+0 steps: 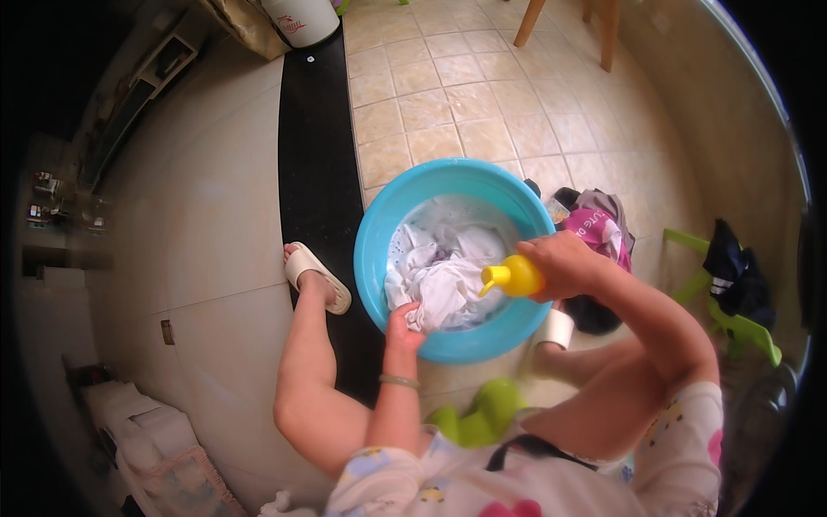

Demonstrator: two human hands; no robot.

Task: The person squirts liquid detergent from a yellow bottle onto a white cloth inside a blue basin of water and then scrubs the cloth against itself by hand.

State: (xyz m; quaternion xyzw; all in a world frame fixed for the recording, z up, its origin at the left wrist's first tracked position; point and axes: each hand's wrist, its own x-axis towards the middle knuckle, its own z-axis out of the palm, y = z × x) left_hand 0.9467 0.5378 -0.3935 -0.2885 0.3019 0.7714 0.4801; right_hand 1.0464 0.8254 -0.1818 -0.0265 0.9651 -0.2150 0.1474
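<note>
A round blue plastic basin (452, 349) stands on the floor between my feet, holding soapy water and white wet cloth (446, 284). My left hand (406, 328) grips the cloth's edge at the near rim, a bangle on that wrist. Over the basin's right side, my right hand (562, 262) is closed around a yellow squeeze bottle (517, 276), tilted with its spout pointing left above the cloth. Whether liquid leaves the spout cannot be told.
Beside the basin on the right lies a heap of pink and dark clothes (597, 226). A green plastic chair (743, 323) with dark garments stands farther right. Wooden furniture legs (609, 35) and a white bin-like container (303, 22) are at the far side. White slippers are on both feet.
</note>
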